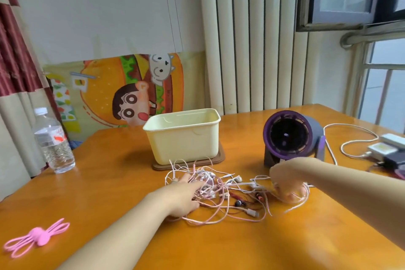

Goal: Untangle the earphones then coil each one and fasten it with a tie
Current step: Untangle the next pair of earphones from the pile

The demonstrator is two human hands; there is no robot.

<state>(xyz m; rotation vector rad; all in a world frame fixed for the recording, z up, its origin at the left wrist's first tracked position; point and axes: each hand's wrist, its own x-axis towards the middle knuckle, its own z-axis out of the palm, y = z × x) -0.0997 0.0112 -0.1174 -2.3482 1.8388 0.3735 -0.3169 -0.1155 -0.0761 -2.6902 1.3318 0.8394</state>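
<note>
1. Orange wooden table (109, 171): tangled pink, white, red earphone cords (221, 195) are heaped centrally.
2. They are pressed by the flat left hand (184, 195) and clasped at 3 o'clock by the curled right hand (288, 189).
3. Limp, light, snag-prone; plug ends (252, 212) are best pinched.

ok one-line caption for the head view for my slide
Left hand rests on and right hand grips the tangled earphones on a wooden table, pink ties lying untouched nearby.

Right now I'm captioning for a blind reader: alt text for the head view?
The left hand rests on tangled earphones on an orange table; the right hand grips their cords. Behind: cream tub, purple fan; pink ties at left.
</note>
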